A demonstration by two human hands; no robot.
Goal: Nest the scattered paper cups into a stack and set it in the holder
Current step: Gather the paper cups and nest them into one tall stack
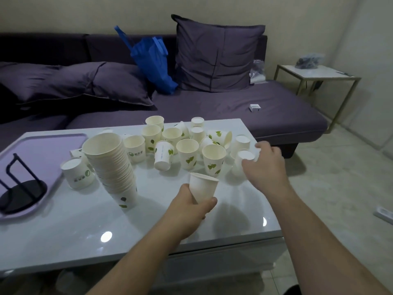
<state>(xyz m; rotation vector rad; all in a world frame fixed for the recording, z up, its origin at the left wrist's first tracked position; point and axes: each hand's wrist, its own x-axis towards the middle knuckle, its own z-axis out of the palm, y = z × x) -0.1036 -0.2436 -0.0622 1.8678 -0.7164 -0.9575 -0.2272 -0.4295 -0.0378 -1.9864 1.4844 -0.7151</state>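
Left hand (pixel 191 206) raised above the glossy desk (pixel 74 226), thumb and fingers wrapped round the base of one upright paper cup (pixel 203 187), forearm angled up from below. Right hand (pixel 264 165) stretched forward, palm down, fingers curled over an upturned cup (pixel 244 159) at the cluster's right edge. Tall nested stack (pixel 112 167) leaning on the desk, left of the scattered cups (pixel 187 150). Black wire holder (pixel 21 188) on a lilac tray (pixel 53 145), far left.

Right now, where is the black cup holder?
In the head view the black cup holder stands at the far left on the lilac tray, left of the leaning stack of nested cups; no cups are in it.
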